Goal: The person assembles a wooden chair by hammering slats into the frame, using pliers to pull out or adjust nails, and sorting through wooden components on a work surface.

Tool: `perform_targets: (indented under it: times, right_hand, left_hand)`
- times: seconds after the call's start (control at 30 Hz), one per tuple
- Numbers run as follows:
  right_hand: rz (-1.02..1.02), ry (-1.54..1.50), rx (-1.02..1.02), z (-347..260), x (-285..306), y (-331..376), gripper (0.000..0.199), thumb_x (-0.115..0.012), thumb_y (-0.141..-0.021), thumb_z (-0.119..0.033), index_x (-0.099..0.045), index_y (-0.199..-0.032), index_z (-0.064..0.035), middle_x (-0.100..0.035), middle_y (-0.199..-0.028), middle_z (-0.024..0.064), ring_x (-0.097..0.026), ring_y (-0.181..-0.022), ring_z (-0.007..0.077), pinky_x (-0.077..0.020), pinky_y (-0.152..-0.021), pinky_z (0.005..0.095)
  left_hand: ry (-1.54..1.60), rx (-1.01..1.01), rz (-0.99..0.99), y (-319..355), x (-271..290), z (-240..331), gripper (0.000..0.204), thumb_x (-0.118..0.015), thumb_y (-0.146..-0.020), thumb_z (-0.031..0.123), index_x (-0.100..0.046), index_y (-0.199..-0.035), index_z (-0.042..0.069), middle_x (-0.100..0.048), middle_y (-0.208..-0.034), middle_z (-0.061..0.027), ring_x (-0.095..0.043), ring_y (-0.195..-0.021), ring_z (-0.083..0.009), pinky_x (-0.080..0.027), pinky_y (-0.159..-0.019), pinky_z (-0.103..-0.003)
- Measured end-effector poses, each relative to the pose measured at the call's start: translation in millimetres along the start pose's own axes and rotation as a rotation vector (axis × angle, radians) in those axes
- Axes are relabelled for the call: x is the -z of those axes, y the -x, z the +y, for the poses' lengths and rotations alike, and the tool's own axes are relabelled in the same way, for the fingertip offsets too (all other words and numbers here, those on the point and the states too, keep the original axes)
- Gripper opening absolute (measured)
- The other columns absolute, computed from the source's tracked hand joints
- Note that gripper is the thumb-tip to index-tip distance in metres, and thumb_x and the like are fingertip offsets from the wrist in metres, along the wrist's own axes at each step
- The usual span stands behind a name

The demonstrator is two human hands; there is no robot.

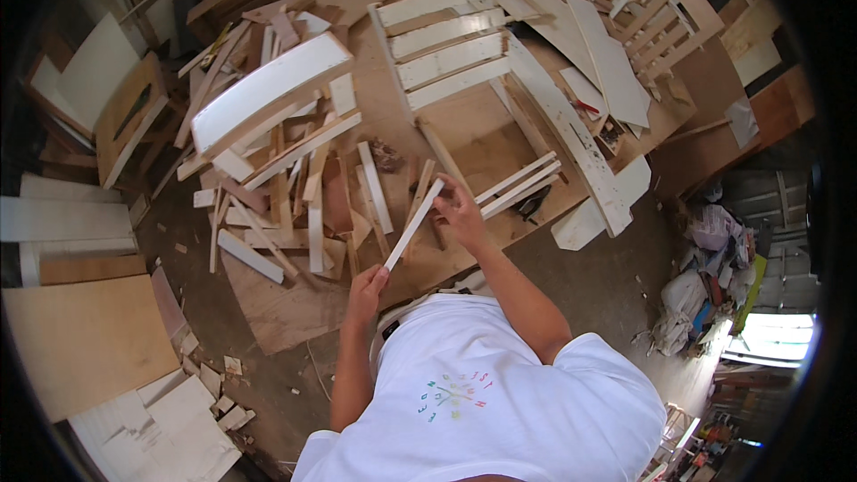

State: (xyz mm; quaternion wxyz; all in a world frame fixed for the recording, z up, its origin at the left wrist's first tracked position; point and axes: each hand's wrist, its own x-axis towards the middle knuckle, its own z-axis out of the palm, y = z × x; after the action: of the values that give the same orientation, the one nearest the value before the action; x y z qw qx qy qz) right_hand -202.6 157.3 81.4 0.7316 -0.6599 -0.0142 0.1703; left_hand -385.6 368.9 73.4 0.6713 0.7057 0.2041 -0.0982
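Note:
A narrow white wooden strip (413, 226) slants across in front of me, held at both ends. My left hand (364, 293) is closed round its lower end, and my right hand (459, 211) grips the upper end between thumb and fingers. Just beyond lies a white-painted wooden frame with slats (453, 36) on a plywood work table (375, 125). Near my right hand, two pale strips (520, 184) stick out beside the frame's edge. A dark tool (530, 205), too small to name, sits next to them.
A heap of wood offcuts (308, 187) covers the table's left side, with a curved white panel (272, 89) on top. Slatted pieces (669, 27) lie at the far right. Boards (85, 330) lean at the left, and filled bags (683, 303) stand on the right.

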Motion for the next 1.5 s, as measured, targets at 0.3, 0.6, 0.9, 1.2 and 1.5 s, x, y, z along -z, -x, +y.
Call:
perform_targets:
  times: [0.3,0.6,0.9,1.2,1.5]
  right_hand:
    - [0.349,0.185,0.034,-9.3,194.0,-76.1,0.035,-0.073,-0.097,-0.014,-0.06,-0.127,-0.003,-0.072,-0.1,0.0077,-0.07,-0.086,0.012,-0.0539,-0.07,0.0275]
    - [0.304,0.791,0.258,-4.4,312.4,-128.8,0.03,-0.066,-0.097,-0.023,-0.076,-0.118,-0.0047,-0.075,-0.106,0.0145,-0.071,-0.097,0.0299,-0.0534,-0.089,0.0394]
    - [0.231,0.932,0.118,4.6,329.7,-144.5,0.034,-0.069,-0.091,-0.023,-0.074,-0.121,-0.0065,-0.067,-0.118,0.0208,-0.062,-0.114,0.0388,-0.0485,-0.098,0.0476]
    - [0.109,0.872,0.496,-39.4,292.8,-131.1,0.028,-0.069,-0.091,-0.015,-0.073,-0.118,-0.0074,-0.068,-0.112,0.0164,-0.062,-0.11,0.0369,-0.05,-0.096,0.0446]
    - [-0.366,0.956,0.523,1.5,311.0,-65.5,0.026,-0.069,-0.087,-0.01,-0.073,-0.112,-0.0147,-0.071,-0.109,0.003,-0.073,-0.087,0.0291,-0.0597,-0.07,0.0405]
  left_hand:
    - [-0.219,-0.121,0.266,-152.9,-160.0,45.8,0.039,-0.066,-0.103,0.039,-0.065,-0.109,0.001,-0.066,-0.085,-0.0132,-0.059,-0.076,-0.0226,-0.048,-0.072,-0.038]
    - [-0.517,-0.127,0.403,-204.2,-266.8,49.1,0.035,-0.056,-0.106,0.03,-0.062,-0.118,-0.002,-0.069,-0.106,-0.0296,-0.064,-0.102,-0.0507,-0.051,-0.085,-0.055]
    - [-0.907,-0.075,0.359,-200.0,-286.6,69.4,0.028,-0.06,-0.103,0.032,-0.067,-0.108,0.005,-0.069,-0.097,-0.0234,-0.066,-0.093,-0.0444,-0.052,-0.078,-0.055]
    - [-0.641,-0.314,0.671,-192.0,-256.4,47.0,0.016,-0.063,-0.1,0.012,-0.068,-0.111,0.001,-0.066,-0.096,-0.0201,-0.065,-0.089,-0.0424,-0.051,-0.075,-0.049]
    - [-0.499,-0.131,0.856,-170.9,-229.3,6.3,0.026,-0.06,-0.104,0.021,-0.068,-0.117,-0.001,-0.07,-0.102,-0.0241,-0.066,-0.094,-0.0444,-0.051,-0.079,-0.047]
